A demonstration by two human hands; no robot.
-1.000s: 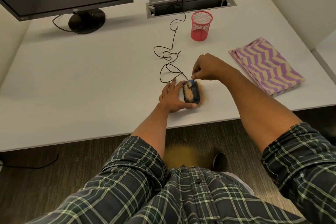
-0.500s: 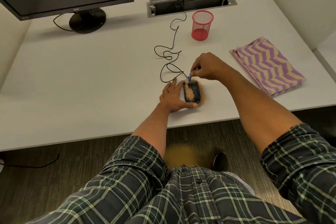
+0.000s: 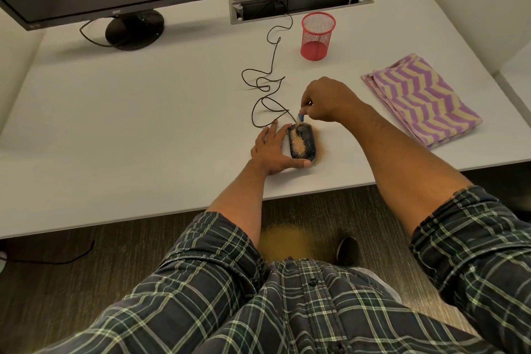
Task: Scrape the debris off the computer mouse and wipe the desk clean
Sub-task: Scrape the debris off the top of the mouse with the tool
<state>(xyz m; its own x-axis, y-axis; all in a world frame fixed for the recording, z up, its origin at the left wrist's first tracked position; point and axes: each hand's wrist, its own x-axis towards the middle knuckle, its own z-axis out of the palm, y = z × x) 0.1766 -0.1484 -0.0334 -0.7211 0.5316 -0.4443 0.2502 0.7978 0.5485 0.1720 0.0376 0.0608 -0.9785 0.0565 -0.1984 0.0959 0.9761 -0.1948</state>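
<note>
Between the two hands on the white desk (image 3: 120,112) lies the dark computer mouse (image 3: 304,143), its top dusted with tan debris (image 3: 296,144). Against its left side rests the left hand (image 3: 271,149), fingers spread flat on the desk and thumb hooked round the mouse's near end. Just beyond the mouse's far end, the right hand (image 3: 327,100) pinches a small blue scraper (image 3: 300,117), its tip at the mouse's front edge. Right of that hand, well apart, lies a folded purple-and-yellow cloth (image 3: 419,98); beyond the hand stands a red mesh cup (image 3: 317,36). From the mouse, a black cable (image 3: 267,86) loops away.
</note>
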